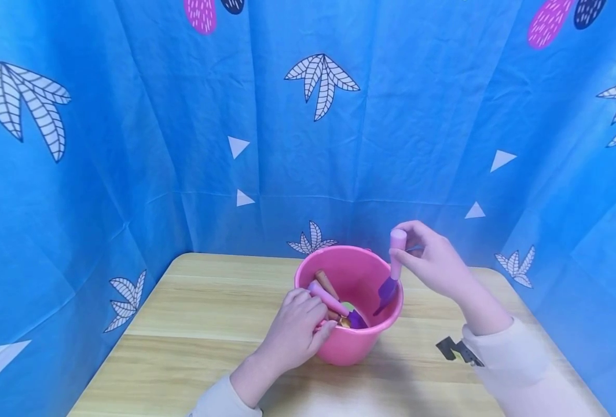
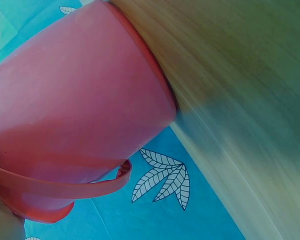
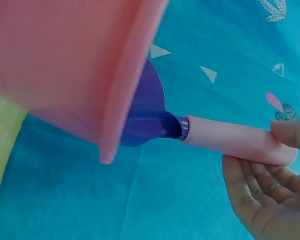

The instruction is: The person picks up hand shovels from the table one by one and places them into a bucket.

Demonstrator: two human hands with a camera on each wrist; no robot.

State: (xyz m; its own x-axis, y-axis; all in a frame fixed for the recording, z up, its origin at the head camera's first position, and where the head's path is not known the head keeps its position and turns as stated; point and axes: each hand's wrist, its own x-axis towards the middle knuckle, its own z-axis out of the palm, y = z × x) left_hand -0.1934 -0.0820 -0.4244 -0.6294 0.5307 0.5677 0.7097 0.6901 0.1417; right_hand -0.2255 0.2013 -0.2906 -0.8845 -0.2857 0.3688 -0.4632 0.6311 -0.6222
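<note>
A pink bucket stands on the table, its pink carrying handle hanging along the outside in the left wrist view. My left hand grips the bucket's near left rim, thumb and fingers on either side. Between thumb and fingers, my right hand pinches the end of a toy shovel's pink handle. The shovel's purple blade points down inside the bucket's right rim. Inside the bucket lie another pink-handled tool with a purple head, a brown handle and a green piece, partly hidden.
The bucket stands toward the back of a light wood table. A blue curtain with leaf prints hangs behind the table and at both sides. A small black object sits at the right sleeve.
</note>
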